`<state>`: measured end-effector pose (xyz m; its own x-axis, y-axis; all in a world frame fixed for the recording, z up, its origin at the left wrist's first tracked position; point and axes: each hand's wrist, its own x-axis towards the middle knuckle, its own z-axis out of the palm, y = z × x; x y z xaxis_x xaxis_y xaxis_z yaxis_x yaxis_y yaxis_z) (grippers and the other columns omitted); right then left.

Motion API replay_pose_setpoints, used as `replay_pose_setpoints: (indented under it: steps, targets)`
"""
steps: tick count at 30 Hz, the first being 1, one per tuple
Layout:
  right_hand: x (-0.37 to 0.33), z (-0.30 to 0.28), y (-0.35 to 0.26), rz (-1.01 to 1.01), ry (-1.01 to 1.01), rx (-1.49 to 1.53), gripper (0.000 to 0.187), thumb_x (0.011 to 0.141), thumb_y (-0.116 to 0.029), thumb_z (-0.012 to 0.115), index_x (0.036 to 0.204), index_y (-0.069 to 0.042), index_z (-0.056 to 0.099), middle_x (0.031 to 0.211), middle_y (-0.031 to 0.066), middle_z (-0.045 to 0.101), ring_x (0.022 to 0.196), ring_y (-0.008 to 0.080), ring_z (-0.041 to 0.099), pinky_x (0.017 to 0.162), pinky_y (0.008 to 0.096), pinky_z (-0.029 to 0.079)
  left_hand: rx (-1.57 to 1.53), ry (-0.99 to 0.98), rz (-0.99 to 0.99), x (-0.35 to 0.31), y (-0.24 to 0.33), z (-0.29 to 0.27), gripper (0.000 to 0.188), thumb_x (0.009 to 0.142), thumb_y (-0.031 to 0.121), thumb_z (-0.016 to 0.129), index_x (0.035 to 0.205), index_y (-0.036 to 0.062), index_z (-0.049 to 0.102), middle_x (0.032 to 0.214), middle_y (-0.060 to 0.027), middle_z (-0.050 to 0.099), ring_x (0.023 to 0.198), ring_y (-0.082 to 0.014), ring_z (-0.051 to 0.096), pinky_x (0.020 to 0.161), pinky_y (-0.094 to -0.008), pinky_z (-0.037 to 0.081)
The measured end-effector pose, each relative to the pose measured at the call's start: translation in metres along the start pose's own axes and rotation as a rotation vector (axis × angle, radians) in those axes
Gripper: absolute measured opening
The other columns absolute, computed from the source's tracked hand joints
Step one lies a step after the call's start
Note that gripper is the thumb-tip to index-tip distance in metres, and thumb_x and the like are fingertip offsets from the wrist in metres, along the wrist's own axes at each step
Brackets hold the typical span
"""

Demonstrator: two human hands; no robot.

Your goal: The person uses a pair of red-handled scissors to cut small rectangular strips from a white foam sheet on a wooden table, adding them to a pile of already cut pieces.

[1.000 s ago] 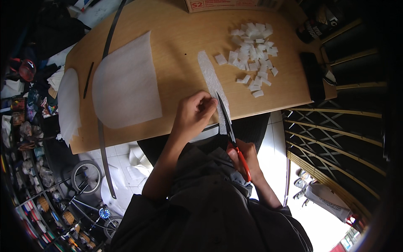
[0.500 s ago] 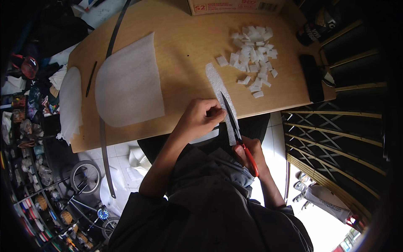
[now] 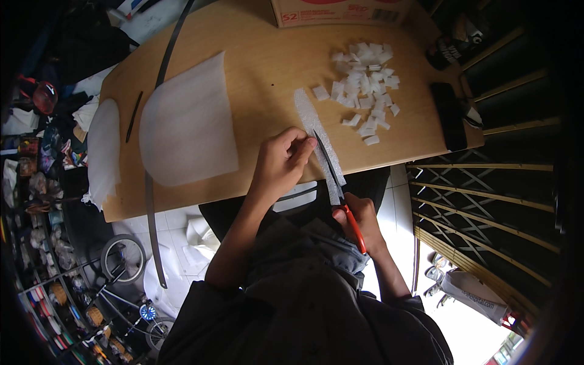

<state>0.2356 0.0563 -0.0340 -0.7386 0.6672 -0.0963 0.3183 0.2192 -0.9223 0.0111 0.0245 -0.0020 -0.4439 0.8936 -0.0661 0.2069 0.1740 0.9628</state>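
My left hand (image 3: 285,159) pinches the left edge of a long strip of white foam sheet (image 3: 308,111) that reaches over the table's front edge. Red-handled scissors (image 3: 351,224) with dark blades are gripped in my right hand (image 3: 360,218). Their blades lie lengthwise along the strip, tips close to my left fingertips, and look nearly closed. Beyond the strip, to the right, a heap of small white foam pieces (image 3: 365,79) is spread on the wooden table (image 3: 261,61). A larger foam sheet (image 3: 188,125) with one rounded side lies flat to the left.
A dark flat strap (image 3: 151,207) crosses the table's left part beside a black pen (image 3: 134,117) and another foam piece (image 3: 104,149). A cardboard box (image 3: 340,13) stands at the back. A black phone-like object (image 3: 447,115) lies at the right edge, near a folding metal gate (image 3: 486,188).
My left hand has slid farther up the strip, away from me. The scissors have advanced along it, and their blades have closed from a wider gap.
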Motion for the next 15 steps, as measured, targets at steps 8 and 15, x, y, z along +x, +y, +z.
replay_pose_setpoints:
  steps: [8, 15]
  targets:
    - [-0.002, -0.012, 0.007, 0.002, -0.056, 0.040, 0.058, 0.093, -0.049, 0.067, 0.073, 0.004, 0.053, 0.057, 0.0203, 0.048, 0.054, 0.0431, 0.052, 0.051, 0.0414, 0.041, 0.089, -0.188, 0.009, 0.004, 0.007, -0.005, 0.021, 0.098, 0.016, 0.065, 0.086, -0.0018, 0.064, 0.064, 0.0037, 0.051, 0.060, -0.0020, 0.042, 0.053, -0.0238, 0.036]
    - [0.005, -0.015, -0.001, 0.036, -0.050, 0.089, 0.054, 0.094, -0.044, 0.067, 0.073, 0.004, 0.054, 0.058, 0.0196, 0.050, 0.053, 0.0411, 0.050, 0.052, 0.0404, 0.041, 0.132, -0.238, 0.052, -0.001, 0.006, 0.002, 0.020, 0.097, 0.016, 0.066, 0.088, -0.0014, 0.066, 0.062, 0.0043, 0.050, 0.059, -0.0026, 0.043, 0.051, -0.0239, 0.035]
